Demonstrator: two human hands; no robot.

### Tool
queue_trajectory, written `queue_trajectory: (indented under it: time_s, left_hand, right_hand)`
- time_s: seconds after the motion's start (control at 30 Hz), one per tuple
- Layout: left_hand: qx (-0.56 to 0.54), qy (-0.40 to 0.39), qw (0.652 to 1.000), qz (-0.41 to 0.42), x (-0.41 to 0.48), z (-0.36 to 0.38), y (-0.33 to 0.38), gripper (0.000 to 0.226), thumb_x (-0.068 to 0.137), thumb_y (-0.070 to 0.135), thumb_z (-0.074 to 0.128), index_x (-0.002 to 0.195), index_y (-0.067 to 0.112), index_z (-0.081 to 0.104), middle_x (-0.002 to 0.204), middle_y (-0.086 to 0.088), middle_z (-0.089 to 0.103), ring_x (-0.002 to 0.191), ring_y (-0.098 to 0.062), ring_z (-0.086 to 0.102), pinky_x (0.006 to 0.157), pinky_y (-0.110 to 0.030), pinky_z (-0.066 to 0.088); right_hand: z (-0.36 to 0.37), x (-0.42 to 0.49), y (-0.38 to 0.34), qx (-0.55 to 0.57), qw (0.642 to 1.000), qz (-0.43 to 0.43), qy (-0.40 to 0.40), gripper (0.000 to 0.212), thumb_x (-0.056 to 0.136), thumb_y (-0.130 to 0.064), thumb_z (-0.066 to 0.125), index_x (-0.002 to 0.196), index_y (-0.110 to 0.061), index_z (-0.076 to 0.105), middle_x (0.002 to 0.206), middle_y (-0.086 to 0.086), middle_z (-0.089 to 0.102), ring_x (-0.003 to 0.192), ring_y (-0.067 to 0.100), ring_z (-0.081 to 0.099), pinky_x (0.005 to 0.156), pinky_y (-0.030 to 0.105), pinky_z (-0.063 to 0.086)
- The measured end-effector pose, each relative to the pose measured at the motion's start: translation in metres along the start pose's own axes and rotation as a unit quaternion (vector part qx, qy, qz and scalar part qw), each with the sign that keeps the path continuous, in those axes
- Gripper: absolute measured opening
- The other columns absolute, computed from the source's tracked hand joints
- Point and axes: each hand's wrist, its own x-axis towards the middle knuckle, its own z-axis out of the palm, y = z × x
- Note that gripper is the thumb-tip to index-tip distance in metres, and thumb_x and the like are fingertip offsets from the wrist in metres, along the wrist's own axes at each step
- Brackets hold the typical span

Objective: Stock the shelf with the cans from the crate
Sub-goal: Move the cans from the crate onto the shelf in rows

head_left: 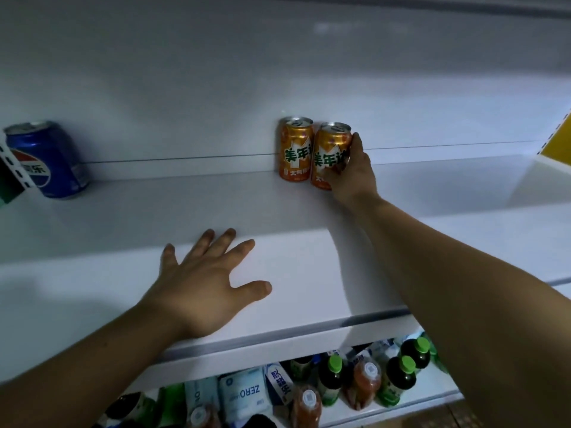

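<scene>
Two orange cans stand upright side by side at the back of the white shelf (216, 205). My right hand (352, 174) is wrapped around the right orange can (329, 152), which touches the left orange can (295, 149). My left hand (210, 279) lies flat on the shelf's front part, palm down with fingers spread and nothing in it. A blue cola can (49, 159) stands alone at the far left of the shelf. No crate is in view.
The shelf's back wall (278, 72) rises just behind the cans. A lower shelf (426, 406) holds several bottles with green caps, orange drinks and white cartons. A yellow panel (559, 143) sits at the right edge, a perforated upright at the far left.
</scene>
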Motion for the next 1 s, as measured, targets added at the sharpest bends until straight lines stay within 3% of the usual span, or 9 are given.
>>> queue_trajectory:
  time_s: [0.17,0.33,0.47,0.67,0.9,1.0]
  left_hand:
    - [-0.007,0.002,1.000,-0.003,0.000,-0.001,0.001,0.126,0.026,0.096,-0.020,0.143,0.054,-0.009,0.153,0.026,-0.019,0.142,-0.002,-0.021,0.115,-0.052,-0.011]
    - [-0.015,-0.003,1.000,0.000,-0.001,-0.002,0.000,0.126,0.026,0.098,-0.018,0.143,0.055,-0.005,0.149,0.030,-0.019,0.141,0.000,-0.020,0.115,-0.050,-0.012]
    - [-0.020,-0.008,1.000,-0.001,-0.001,-0.002,0.000,0.124,0.026,0.098,-0.018,0.143,0.055,-0.006,0.138,0.034,-0.024,0.137,0.005,-0.022,0.116,-0.049,-0.013]
    - [-0.026,-0.006,1.000,-0.002,-0.001,-0.003,0.001,0.123,0.027,0.098,-0.018,0.142,0.056,-0.007,0.139,0.032,-0.026,0.132,0.008,-0.023,0.116,-0.049,-0.013]
    - [-0.029,0.008,1.000,0.000,-0.001,0.000,-0.001,0.123,0.028,0.098,-0.017,0.142,0.056,-0.006,0.140,0.033,-0.024,0.134,0.007,-0.022,0.116,-0.049,-0.013]
    - [-0.021,0.008,1.000,0.003,0.000,0.001,-0.001,0.124,0.028,0.099,-0.017,0.143,0.056,-0.005,0.143,0.032,-0.020,0.141,0.001,-0.019,0.116,-0.050,-0.013]
  right_hand:
    - [0.003,0.010,0.003,-0.009,1.000,0.016,-0.014,0.085,0.089,-0.026,0.063,0.155,-0.022,0.008,0.138,0.003,0.053,0.124,0.025,0.051,0.101,0.036,0.041]
    - [0.004,0.015,0.005,-0.004,1.000,0.025,-0.013,0.063,0.091,-0.026,0.061,0.144,-0.020,0.028,0.130,0.000,0.059,0.118,0.024,0.055,0.092,0.032,0.042]
    - [0.005,0.018,0.003,-0.001,0.999,0.033,-0.018,0.057,0.092,-0.026,0.060,0.140,-0.021,0.030,0.128,0.002,0.059,0.116,0.025,0.056,0.090,0.034,0.042]
    - [0.008,0.027,0.001,-0.002,0.999,0.041,-0.031,0.054,0.092,-0.025,0.059,0.138,-0.021,0.030,0.128,0.003,0.058,0.116,0.027,0.056,0.088,0.036,0.042]
    - [0.011,0.030,-0.004,0.004,0.998,0.055,-0.042,0.066,0.093,-0.029,0.057,0.147,-0.019,0.020,0.137,0.006,0.052,0.123,0.029,0.051,0.100,0.045,0.044]
    - [0.004,0.022,-0.005,-0.009,0.995,0.075,-0.063,0.084,0.092,-0.037,0.059,0.154,-0.017,0.006,0.151,0.009,0.035,0.134,0.031,0.040,0.106,0.044,0.037]
